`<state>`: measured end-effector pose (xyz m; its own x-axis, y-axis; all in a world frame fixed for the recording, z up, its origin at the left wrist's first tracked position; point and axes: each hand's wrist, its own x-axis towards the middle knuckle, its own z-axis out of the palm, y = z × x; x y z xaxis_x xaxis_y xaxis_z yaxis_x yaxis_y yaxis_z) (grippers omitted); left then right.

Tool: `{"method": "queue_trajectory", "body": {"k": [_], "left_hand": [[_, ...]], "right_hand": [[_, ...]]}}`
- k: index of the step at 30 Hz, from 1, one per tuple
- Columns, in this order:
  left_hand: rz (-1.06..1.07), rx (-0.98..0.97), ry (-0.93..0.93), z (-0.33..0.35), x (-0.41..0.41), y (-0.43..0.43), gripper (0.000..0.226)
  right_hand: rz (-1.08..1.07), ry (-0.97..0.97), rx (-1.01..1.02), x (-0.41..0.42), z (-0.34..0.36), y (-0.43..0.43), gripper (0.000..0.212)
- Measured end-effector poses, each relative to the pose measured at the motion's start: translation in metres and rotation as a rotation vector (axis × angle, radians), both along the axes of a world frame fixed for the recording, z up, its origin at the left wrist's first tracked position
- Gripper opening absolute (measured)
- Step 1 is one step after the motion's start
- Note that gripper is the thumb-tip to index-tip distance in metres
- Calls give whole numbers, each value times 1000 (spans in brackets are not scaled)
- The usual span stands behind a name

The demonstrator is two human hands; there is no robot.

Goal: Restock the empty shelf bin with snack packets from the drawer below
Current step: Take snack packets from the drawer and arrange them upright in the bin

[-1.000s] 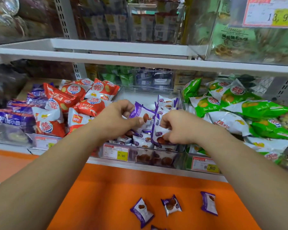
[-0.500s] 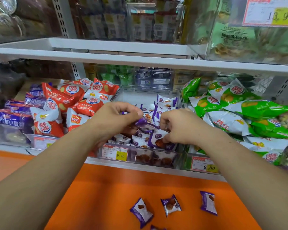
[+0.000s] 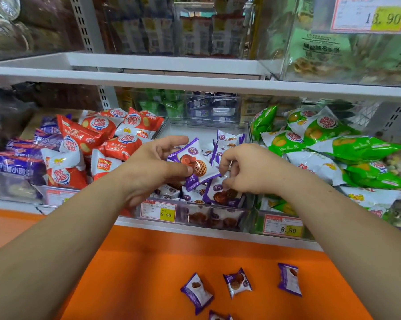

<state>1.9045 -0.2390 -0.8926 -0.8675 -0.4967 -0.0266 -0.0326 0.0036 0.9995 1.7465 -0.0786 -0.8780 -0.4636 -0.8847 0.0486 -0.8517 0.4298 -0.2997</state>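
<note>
A clear plastic bin (image 3: pixel 249 139) on the middle shelf holds several purple-and-white snack packets (image 3: pixel 229 138); its far half shows bare floor. My left hand (image 3: pixel 153 167) hovers over the bin's front and pinches one purple packet (image 3: pixel 196 163), held face up. My right hand (image 3: pixel 248 168) is beside it, fingers curled onto another purple packet (image 3: pixel 222 195) standing at the bin's front right. More purple packets (image 3: pixel 237 282) lie loose on the orange surface (image 3: pixel 137 273) below the shelf.
Red-and-white snack bags (image 3: pixel 98 144) fill the bin to the left, green-and-white bags (image 3: pixel 328 144) the bin to the right. Price tags (image 3: pixel 159 210) hang on the bin fronts. A white shelf board (image 3: pixel 194 82) runs overhead with stocked clear boxes above it.
My left hand has turned its packet from edge-on to face up and lifted it slightly. My right hand stays at the bin's front right on its packet.
</note>
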Motion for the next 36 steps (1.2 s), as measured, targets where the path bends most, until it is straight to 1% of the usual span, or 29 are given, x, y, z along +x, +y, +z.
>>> {"method": "queue_trajectory", "body": {"k": [1, 4, 6, 9, 10, 12, 13, 14, 16, 18, 20, 22, 23, 25, 29, 31, 33, 36], "left_hand": [[-8, 18, -5, -1, -1, 1, 62], [8, 5, 6, -3, -3, 2, 59], [12, -28, 33, -1, -6, 4, 55], [-18, -58, 83, 4, -14, 8, 44], [-27, -66, 96, 5, -16, 10, 43], [-37, -86, 103, 4, -21, 14, 46], [-45, -88, 97, 2, -23, 16, 47], [-60, -82, 89, 1, -24, 19, 47], [-98, -78, 57, -1, -25, 22, 44], [-138, -189, -15, -2, -23, 21, 41], [-156, -331, -98, -8, -19, 18, 39], [-123, -408, -161, -15, -17, 13, 37], [-99, -450, -188, -19, -15, 12, 36], [-88, -543, -231, -23, -12, 11, 32], [-101, -608, -241, -25, -10, 14, 31], [-96, -632, -232, -26, -12, 15, 30], [-97, -640, -222, -25, -12, 16, 31], [-124, -612, -199, -27, -12, 16, 27]], "right_hand": [[3, -65, -19, 0, 2, 1, 21], [30, -302, -100, -2, 11, 7, 37], [38, -384, -157, -5, 15, 12, 41], [34, -428, -247, -7, 20, 17, 34], [35, -474, -275, -6, 21, 19, 30], [58, -644, -304, -4, 21, 24, 21], [65, -704, -317, -4, 19, 25, 22], [56, -719, -343, -5, 17, 25, 26], [15, -704, -404, -7, 14, 25, 34], [22, -637, -386, -9, 14, 25, 29], [75, -443, -273, -8, 15, 25, 20], [117, -213, -122, -3, 13, 20, 16], [129, -122, -50, 1, 11, 17, 19], [127, -17, 47, 7, 6, 12, 26], [97, 71, 87, 6, 1, 7, 25], [79, 32, 57, 6, 0, 8, 19], [63, -6, 9, 6, 0, 10, 19], [41, 20, -42, 6, 1, 12, 19]]}}
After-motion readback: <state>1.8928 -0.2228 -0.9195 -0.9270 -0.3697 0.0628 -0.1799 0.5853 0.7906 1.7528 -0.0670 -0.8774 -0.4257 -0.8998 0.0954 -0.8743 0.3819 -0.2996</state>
